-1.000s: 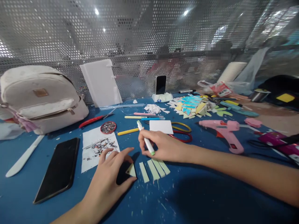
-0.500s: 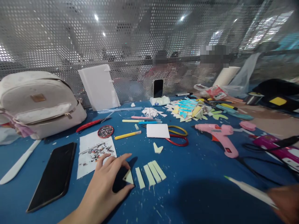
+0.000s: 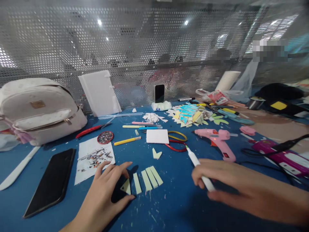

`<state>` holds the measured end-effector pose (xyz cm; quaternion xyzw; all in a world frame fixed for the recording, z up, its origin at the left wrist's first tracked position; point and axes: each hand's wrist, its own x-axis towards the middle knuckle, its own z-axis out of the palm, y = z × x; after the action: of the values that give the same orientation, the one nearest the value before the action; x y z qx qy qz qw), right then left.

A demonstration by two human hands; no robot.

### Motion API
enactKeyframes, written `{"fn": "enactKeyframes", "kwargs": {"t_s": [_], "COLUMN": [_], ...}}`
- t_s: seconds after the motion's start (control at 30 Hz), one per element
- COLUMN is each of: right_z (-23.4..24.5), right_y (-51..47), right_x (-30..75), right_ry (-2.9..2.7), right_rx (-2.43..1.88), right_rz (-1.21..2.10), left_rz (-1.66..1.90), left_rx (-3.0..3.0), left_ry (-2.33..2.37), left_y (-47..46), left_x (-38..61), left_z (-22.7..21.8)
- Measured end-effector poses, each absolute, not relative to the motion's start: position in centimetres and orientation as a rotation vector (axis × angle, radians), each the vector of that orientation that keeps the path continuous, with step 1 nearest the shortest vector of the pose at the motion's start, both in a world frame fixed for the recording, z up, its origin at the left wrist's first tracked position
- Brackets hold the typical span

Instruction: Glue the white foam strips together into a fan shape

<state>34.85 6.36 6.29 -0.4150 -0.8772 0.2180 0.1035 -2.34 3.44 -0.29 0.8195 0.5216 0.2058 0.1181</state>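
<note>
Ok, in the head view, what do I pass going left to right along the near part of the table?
white plastic knife → black phone → left hand, fingertips at a pale triangle piece → pale green strips → right hand, gripping a white marker

The right hand [image 3: 236, 187] is blurred, its grip hiding half the marker [image 3: 193, 158].

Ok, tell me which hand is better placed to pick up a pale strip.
Probably left: the left hand lies right beside the strips, only pressing a small triangle, while the right hand sits farther off, gripping a pen.
</note>
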Motion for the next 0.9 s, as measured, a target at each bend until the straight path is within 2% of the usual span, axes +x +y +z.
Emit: {"fn": "enactKeyframes", "kwargs": {"t_s": [0.03, 0.1, 0.2, 0.47, 0.67, 0.9], "right_z": [6.9, 7.6, 7.1, 4.0, 2.8, 4.6], "right_y": [7.3, 9.2, 11.4, 16.3, 18.1, 17.8], "right_x": [33.9, 32.4, 31.2, 28.3, 27.1, 26.2], "right_ry": [-2.679, -2.674, -2.66, -2.74, -2.782, -2.671], "right_rx": [-1.193, -1.153, -1.08, -1.01, -0.931, -0.986], "right_rz": [0.836, 0.905, 0.754, 0.054, 0.036, 0.116], "left_rz": [0.599, 0.603, 0.628, 0.672, 0.794, 0.897], "left_rx": [2.398, 2.41, 2.429, 2.454, 2.396, 2.187], "left_ry": [1.529, 1.535, 1.527, 1.485, 1.376, 1.346], "left_y": [3.3, 3.2, 3.1, 4.2, 6.1, 9.3], "left_x": [-2.4, -2.5, -2.5, -1.0, 0.5, 1.6], "left_z": [-0.3, -0.3, -0.1, 1.6, 2.8, 3.0]}}
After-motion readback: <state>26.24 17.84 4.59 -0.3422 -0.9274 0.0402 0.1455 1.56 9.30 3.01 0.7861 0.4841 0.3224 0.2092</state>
